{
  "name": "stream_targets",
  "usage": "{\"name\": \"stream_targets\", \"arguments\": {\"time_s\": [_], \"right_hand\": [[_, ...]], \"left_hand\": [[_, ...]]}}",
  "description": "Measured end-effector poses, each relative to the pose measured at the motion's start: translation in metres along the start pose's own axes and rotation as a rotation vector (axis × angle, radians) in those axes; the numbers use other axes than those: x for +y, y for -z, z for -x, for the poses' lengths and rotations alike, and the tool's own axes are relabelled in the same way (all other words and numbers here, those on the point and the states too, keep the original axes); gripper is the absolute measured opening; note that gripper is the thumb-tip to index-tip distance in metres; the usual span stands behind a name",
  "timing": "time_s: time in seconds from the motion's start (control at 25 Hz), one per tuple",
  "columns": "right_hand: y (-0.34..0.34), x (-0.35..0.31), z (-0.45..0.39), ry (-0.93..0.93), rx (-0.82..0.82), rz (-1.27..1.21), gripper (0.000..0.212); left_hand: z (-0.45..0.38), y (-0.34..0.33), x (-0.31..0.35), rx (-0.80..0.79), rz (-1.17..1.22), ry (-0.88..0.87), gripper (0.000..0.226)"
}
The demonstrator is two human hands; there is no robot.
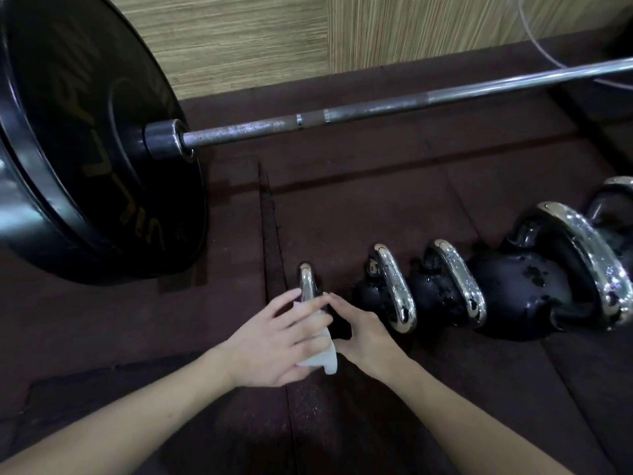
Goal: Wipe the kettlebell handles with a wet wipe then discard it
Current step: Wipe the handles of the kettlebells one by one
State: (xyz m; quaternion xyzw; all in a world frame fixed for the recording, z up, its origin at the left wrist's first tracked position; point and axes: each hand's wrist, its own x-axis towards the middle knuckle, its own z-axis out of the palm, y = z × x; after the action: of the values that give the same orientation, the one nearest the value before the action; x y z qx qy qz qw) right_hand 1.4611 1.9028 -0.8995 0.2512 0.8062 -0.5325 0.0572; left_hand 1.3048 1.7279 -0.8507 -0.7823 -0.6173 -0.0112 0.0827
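Kettlebell handle of chromed steel (306, 282), leftmost in the row, rises just beyond both hands. Left hand (274, 341) fingers curl round white wet wipe (320, 354) against it; right hand (359, 332) fingers rest straight alongside, steadying. Left hand nearer.

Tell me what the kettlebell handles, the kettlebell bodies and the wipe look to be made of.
Kettlebell handles: polished chromed metal, judging by the bright mirror glints. Kettlebell bodies: glossy black coating, perhaps vinyl or paint over iron; the shine leaves it open. Wipe: thin soft white nonwoven sheet, limp and crumpled under the left hand.
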Motion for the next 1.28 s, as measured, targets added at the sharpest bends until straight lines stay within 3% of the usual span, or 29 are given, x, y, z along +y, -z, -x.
{"name": "stream_targets", "arguments": {"time_s": [0.16, 0.24, 0.32, 0.4, 0.56, 0.64, 0.76, 0.84, 0.92, 1.0, 1.08, 1.28], "right_hand": [[-0.001, 0.001, -0.006, -0.022, 0.008, 0.025, 0.099], [-0.001, 0.001, -0.006, -0.023, -0.003, 0.004, 0.101], [0.0, -0.002, -0.003, -0.031, -0.01, -0.009, 0.1], [0.002, -0.002, -0.002, -0.038, -0.006, -0.015, 0.1], [0.002, -0.004, -0.002, -0.038, 0.002, 0.007, 0.1], [0.0, -0.002, -0.003, -0.005, 0.017, 0.028, 0.096], [0.0, -0.003, -0.002, 0.015, 0.018, 0.053, 0.09], [0.0, -0.004, 0.0, 0.014, 0.024, 0.024, 0.086], [0.0, -0.004, 0.002, 0.009, 0.017, 0.018, 0.085], [0.0, -0.003, 0.001, 0.008, 0.009, 0.047, 0.086], [0.001, -0.003, -0.002, 0.009, 0.011, 0.096, 0.088], [0.002, -0.004, -0.006, -0.011, 0.023, 0.092, 0.097]], "left_hand": [[-0.04, 0.007, -0.023, 0.153, 0.559, 0.362, 0.034], [-0.057, 0.0, -0.038, 0.129, 1.063, 0.731, 0.028], [-0.071, 0.0, -0.047, 0.041, 1.636, 1.145, 0.039], [-0.073, -0.002, -0.041, 0.021, 1.821, 1.231, 0.045], [-0.065, 0.004, -0.008, 0.244, 1.695, 1.229, 0.053], [-0.046, 0.01, 0.007, 0.281, 1.19, 0.882, 0.043], [-0.015, 0.008, 0.019, 0.152, 0.354, 0.344, 0.037], [0.004, -0.006, 0.018, 0.105, 0.027, 0.081, 0.036], [0.011, -0.015, 0.003, 0.097, -0.115, -0.075, 0.036], [0.0, -0.017, -0.01, 0.145, -0.028, -0.02, 0.043], [-0.017, -0.013, -0.015, 0.175, 0.209, 0.163, 0.049], [-0.052, 0.007, -0.021, 0.287, 0.805, 0.54, 0.03]]}}
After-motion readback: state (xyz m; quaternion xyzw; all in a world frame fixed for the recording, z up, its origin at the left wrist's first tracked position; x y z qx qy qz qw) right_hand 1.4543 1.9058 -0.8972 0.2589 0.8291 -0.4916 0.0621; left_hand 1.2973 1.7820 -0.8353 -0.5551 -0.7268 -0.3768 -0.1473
